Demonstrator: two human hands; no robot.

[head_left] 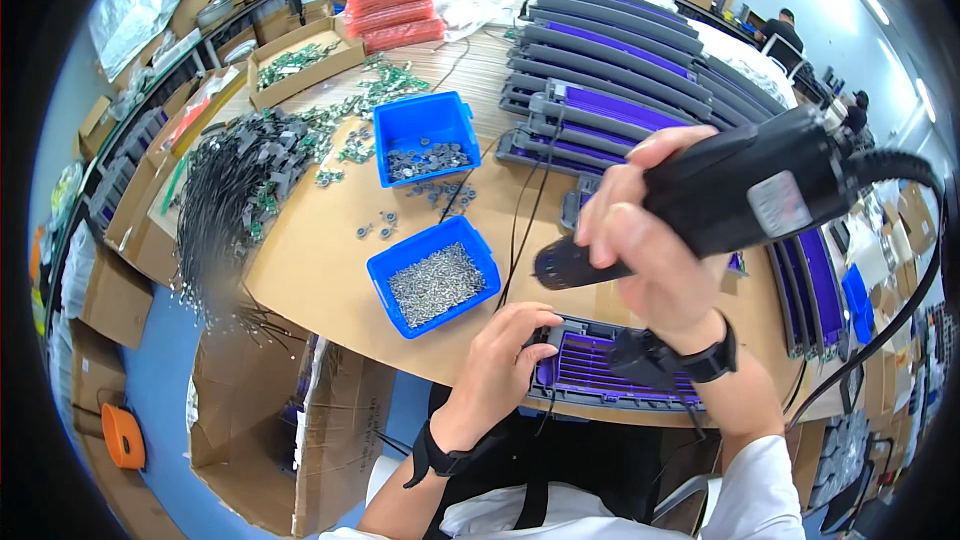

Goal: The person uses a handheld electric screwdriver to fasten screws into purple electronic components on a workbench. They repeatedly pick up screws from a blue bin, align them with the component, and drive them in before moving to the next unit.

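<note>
My right hand (pixel 650 240) is wrapped round a black corded electric screwdriver (pixel 740 180), raised above the table. Its nose points down to the left, over a long grey and purple plastic housing (pixel 590 365) at the table's near edge. My left hand (pixel 505 350) grips the left end of that housing, with thumb and fingers at its corner. The raised arm and wrist strap hide part of the housing's right side. A blue bin of small metal screws (pixel 437 285) stands just left of the housing. Behind it, another blue bin (pixel 423 110) holds small dark grey round parts.
Grey and purple housings (pixel 610 50) lie stacked at the back; several more (pixel 810 290) stand at right. Black wires (pixel 215 200) and green circuit boards (pixel 375 85) pile up at left. The screwdriver's cable (pixel 915 280) loops down the right side. An open carton (pixel 340 430) stands below left.
</note>
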